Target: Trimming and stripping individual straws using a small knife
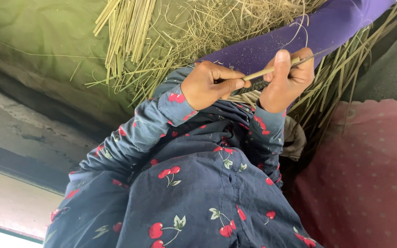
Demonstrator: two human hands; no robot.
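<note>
A: Two hands shaving one stick (272, 70): left hand (210, 85) clenched round a dark knife (249, 87), right hand (286, 78) pinching the stick over the lap

B: Shavings litter the purple cloth (299, 36); a stick pile (127, 27) waits, plenty left, I'd say

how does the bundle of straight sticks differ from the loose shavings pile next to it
The bundle of straight sticks has thick, stiff, roughly parallel pieces; the loose shavings pile is thin, curly and tangled. The sticks look yellower-green, the shavings paler. Both rest on the green cloth and look like the same plant material.
</note>
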